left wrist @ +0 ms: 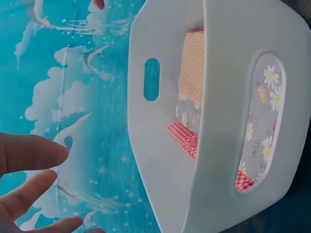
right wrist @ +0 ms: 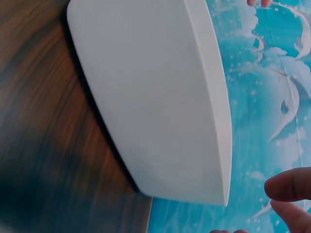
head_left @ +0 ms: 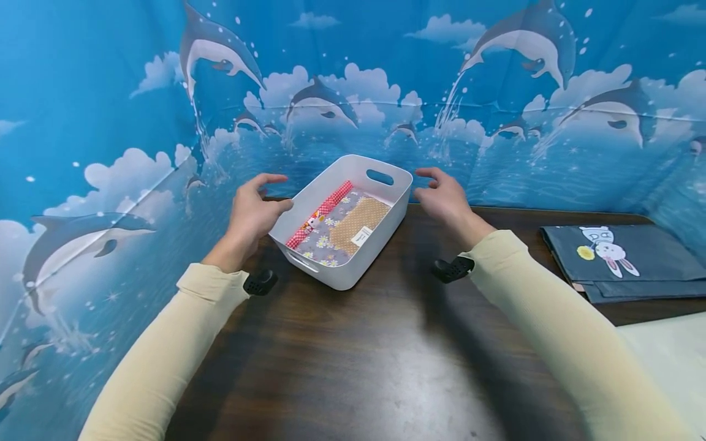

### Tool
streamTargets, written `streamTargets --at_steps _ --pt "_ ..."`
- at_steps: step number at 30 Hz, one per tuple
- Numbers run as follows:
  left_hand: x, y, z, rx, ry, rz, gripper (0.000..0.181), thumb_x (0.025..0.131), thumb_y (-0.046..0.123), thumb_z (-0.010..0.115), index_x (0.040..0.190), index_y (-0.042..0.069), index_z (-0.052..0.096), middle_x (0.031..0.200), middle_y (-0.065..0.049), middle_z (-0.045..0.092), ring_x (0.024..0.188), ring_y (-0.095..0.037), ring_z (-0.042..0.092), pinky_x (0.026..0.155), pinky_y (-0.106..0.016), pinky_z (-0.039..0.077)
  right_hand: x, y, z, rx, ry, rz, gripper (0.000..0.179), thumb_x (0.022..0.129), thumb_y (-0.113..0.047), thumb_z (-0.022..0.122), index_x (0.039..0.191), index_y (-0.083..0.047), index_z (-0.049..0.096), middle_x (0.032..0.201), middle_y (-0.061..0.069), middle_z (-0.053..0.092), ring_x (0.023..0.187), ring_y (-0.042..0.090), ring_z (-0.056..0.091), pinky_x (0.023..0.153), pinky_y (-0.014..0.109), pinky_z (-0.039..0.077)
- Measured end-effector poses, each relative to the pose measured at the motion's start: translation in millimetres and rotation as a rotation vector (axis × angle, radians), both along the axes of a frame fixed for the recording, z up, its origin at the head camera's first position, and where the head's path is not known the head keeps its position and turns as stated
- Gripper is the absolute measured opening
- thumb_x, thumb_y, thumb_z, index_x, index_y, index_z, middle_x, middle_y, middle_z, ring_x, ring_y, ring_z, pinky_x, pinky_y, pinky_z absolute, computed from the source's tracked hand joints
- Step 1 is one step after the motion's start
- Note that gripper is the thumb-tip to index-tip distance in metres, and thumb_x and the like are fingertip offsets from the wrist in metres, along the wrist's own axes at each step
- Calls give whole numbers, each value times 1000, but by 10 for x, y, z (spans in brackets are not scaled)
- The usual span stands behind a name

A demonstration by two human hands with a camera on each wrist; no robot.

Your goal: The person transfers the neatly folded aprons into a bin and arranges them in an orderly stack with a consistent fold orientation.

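1. The left hand (head_left: pixel 250 208) is open, fingers loosely bent, holding nothing; it hangs just beside the left long wall of the white plastic storage bin (head_left: pixel 379 237), which lies to its right.
2. The right hand (head_left: pixel 447 199), likewise open and unloaded, is just beside the bin's far right corner, so the bin lies to its left. Both wrist views show fingers apart from the bin; I cannot tell which hand is nearer.
3. The bin stands upright on the dark wood-grain surface (head_left: pixel 353 355), between the hands, its long axis slanting from near left to far right.
4. Inside, a red gingham strip (head_left: pixel 333 199) runs along the left wall, beside grey daisy-print fabric (head_left: pixel 318 241).
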State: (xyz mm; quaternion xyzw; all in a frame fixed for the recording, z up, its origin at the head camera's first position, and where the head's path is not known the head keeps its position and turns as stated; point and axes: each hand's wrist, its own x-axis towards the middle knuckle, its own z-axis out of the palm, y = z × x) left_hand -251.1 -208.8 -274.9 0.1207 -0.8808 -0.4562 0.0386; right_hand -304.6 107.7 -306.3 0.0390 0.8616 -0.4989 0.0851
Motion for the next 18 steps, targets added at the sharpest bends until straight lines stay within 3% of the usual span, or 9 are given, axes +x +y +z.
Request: streamTargets --at_steps 3,7,9,13,16,18 --pt "5 52 -31 -33 7 -26 50 103 15 71 151 16 61 177 -10 32 165 -35 28 124 -58 41 12 147 -27 11 16 15 59 106 -17 52 164 -25 46 175 17 35 122 38 61 80 39 52" --pt "29 146 -123 -86 41 -79 49 102 16 71 150 12 61 172 -16 40 161 -39 35 124 -61 41 47 401 -74 40 40 22 55 109 -19 52 164 -23 47 174 18 36 114 42 61 68 34 43" --pt "39 203 -171 -109 54 -113 49 101 17 71 149 11 62 170 -17 42 159 -40 36 125 -62 38 66 552 -107 50 43 9 55 110 -20 51 164 -21 46 174 19 35 118 44 59 70 37 43" --pt "34 332 -264 -175 95 -186 48 101 20 69 147 7 63 166 -19 47 159 -39 37 128 -61 33 107 867 -188 62 31 -31 56 111 -20 50 166 -19 43 175 21 32 137 49 52 93 53 52" --pt "5 453 -322 -199 131 -238 49 100 22 69 145 5 63 162 -20 51 157 -38 40 128 -58 33 144 1101 -242 88 15 -64 58 111 -20 48 168 -18 40 176 22 30 156 49 36 112 62 45" --pt "-16 551 -348 -204 147 -272 49 100 23 70 145 4 63 162 -20 51 157 -38 40 129 -58 33 168 1254 -276 112 12 -91 58 110 -21 48 168 -18 39 176 22 29 157 50 34 114 64 43"
